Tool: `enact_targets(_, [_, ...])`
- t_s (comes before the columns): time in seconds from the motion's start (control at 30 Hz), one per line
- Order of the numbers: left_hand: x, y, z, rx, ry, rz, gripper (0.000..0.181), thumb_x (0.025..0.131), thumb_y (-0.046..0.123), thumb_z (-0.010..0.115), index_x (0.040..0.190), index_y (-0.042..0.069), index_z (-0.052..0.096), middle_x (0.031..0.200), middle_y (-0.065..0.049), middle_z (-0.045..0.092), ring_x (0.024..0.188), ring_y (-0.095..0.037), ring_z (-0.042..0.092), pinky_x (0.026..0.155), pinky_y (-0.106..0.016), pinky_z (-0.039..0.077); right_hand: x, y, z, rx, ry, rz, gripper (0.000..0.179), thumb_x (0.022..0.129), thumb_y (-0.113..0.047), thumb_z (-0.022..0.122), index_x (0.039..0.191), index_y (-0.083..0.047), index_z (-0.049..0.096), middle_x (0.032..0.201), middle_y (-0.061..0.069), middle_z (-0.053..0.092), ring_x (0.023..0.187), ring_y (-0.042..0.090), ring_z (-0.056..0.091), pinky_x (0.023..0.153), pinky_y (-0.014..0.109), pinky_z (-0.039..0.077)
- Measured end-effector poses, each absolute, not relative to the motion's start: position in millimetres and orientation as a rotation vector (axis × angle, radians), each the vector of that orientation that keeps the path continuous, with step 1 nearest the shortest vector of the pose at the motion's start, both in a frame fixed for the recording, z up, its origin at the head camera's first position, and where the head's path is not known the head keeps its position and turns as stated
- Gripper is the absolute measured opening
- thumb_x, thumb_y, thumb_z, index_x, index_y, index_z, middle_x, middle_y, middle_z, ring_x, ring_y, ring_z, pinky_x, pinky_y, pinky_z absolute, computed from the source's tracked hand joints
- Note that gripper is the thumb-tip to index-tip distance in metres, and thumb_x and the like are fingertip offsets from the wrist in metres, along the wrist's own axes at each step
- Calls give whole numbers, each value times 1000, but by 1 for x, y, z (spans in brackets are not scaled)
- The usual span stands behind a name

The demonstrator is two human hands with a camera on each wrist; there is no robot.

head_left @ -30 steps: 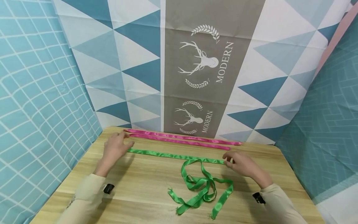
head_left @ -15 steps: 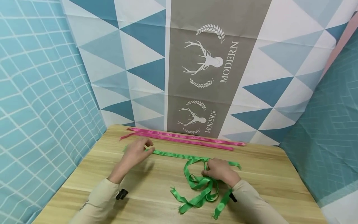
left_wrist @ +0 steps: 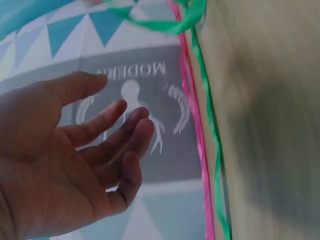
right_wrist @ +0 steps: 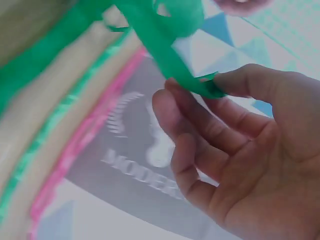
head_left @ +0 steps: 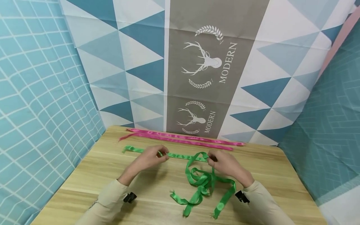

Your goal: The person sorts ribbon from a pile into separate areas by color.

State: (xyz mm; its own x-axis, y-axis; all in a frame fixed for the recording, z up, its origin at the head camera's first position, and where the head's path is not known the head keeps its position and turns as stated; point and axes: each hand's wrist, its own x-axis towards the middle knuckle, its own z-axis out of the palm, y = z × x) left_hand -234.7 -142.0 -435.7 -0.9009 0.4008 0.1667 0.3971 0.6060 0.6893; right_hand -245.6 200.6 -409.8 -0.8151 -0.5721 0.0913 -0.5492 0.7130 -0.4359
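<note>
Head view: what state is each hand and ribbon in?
left hand, empty, fingers loosely curled
right hand, pinching green ribbon tangle
green ribbon tangle, loose, partly lifted
straight green ribbon, laid out, partly hidden
far pink ribbon, laid out
near pink ribbon, laid out, left end bent

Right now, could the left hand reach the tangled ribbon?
Probably yes: the left hand holds nothing, and nothing visibly blocks the tangled ribbon, though the right hand pinches part of it.

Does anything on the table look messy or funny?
Yes, the green tangle partly pinched by the right hand: it's looped and twisted with frayed ends, while the other green ribbon and two pink ribbons lie nearly straight.
</note>
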Motion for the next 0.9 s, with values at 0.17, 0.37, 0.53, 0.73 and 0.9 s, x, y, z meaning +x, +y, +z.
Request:
enact_targets(0.17, [-234, -107, -442, 830, 2798, 1033, 54, 101, 35, 66, 143, 4, 54, 135, -17, 58, 119, -34, 57, 98, -53, 46, -239, 198, -389, -1121, 2842, -812, 20, 103, -11, 60, 85, -21, 63, 76, -10, 57, 70, 5, 54, 63, 30, 46])
enact_targets(0.37, [-236, -73, -436, 908, 2875, 935, 75, 98, 54, 63, 159, 21, 36, 157, -11, 39, 141, -34, 39, 111, -60, 28, -233, 198, -373, -1220, 2644, -1053, 15, 108, -22, 56, 102, -20, 69, 92, -10, 66, 86, 10, 64, 75, 36, 54])
enact_targets(0.53, [-240, -55, -431, 1094, 2872, 1074, 60, 101, 45, 63, 153, 20, 46, 138, 0, 60, 120, -17, 59, 99, -41, 47, -235, 201, -371, -1175, 2362, -1264, 19, 109, -20, 52, 102, -13, 68, 90, 1, 69, 83, 20, 66, 80, 38, 55])
enact_targets(0.73, [-237, -55, -425, 1059, 2679, 1337, 17, 107, 22, 57, 118, 16, 69, 90, 7, 69, 72, -7, 62, 67, -29, 52, -236, 210, -369, -1088, 2374, -1325, 16, 108, -16, 54, 106, -12, 69, 84, 9, 67, 70, 25, 59, 64, 36, 49])
enact_targets(0.9, [-234, -73, -420, 917, 2440, 1570, 22, 104, 10, 56, 122, 8, 68, 90, -5, 72, 81, -20, 71, 71, -36, 57, -235, 223, -365, -990, 2530, -1344, 14, 105, -17, 60, 111, -11, 71, 89, 6, 65, 73, 28, 58, 63, 33, 48])
